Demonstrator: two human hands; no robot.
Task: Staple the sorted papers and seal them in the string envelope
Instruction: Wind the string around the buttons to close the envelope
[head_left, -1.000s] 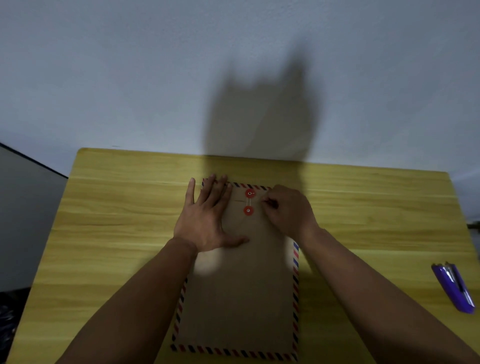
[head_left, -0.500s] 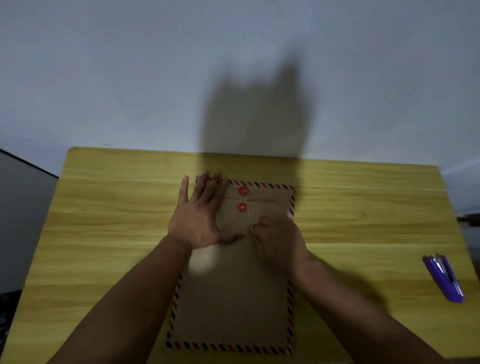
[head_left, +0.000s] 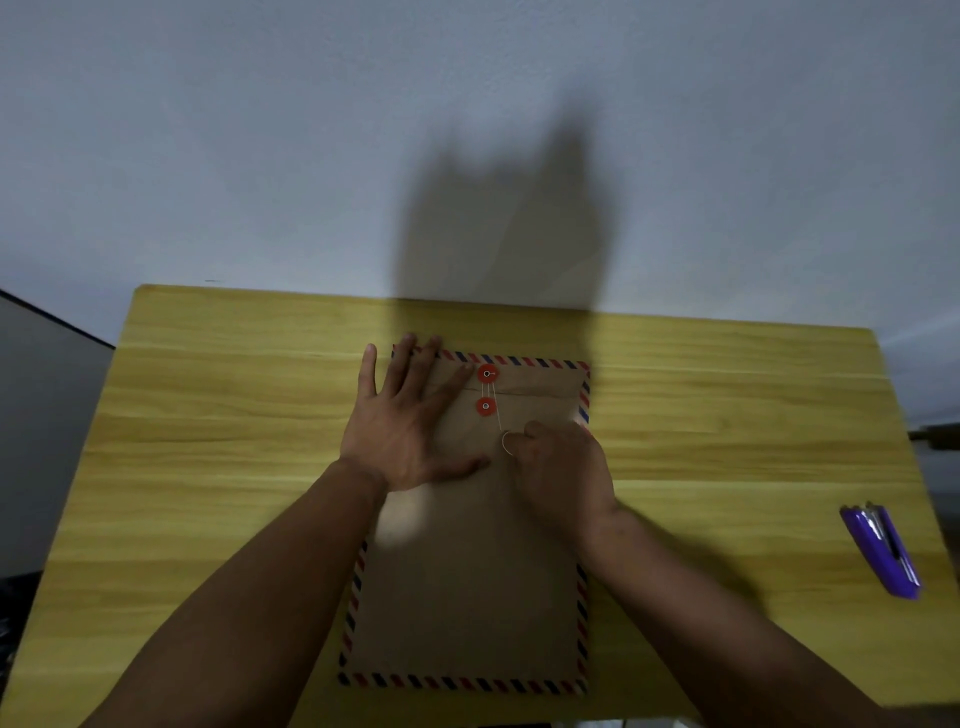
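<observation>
— Fingers first: how do they sit?
— Those of the left hand (head_left: 410, 423) are spread and flat, palm down on the upper left part of the envelope (head_left: 467, 571), gripping nothing, just pressing. The little finger reaches past the striped border onto the table (head_left: 208, 415). Those of the right hand (head_left: 563, 470) are curled in, pinching the thin string (head_left: 497, 410).
— And the arms?
— Both forearms come up from the bottom edge and angle inward, wrists meeting over the envelope's upper half.
— Where does the envelope lie?
— Flat in the middle of the yellow wooden table — a brown one with a red-and-blue striped edge, flap end away from the person.
— Anything else on the table?
— A purple stapler (head_left: 880, 553) far off to the right, well apart from both hands.
— The closure?
— Two red discs, upper disc (head_left: 487, 373) on the flap and lower disc (head_left: 485, 406) just below it. The string runs from them down to a small loop at the right fingertips.
— The papers?
— I can't see them.
</observation>
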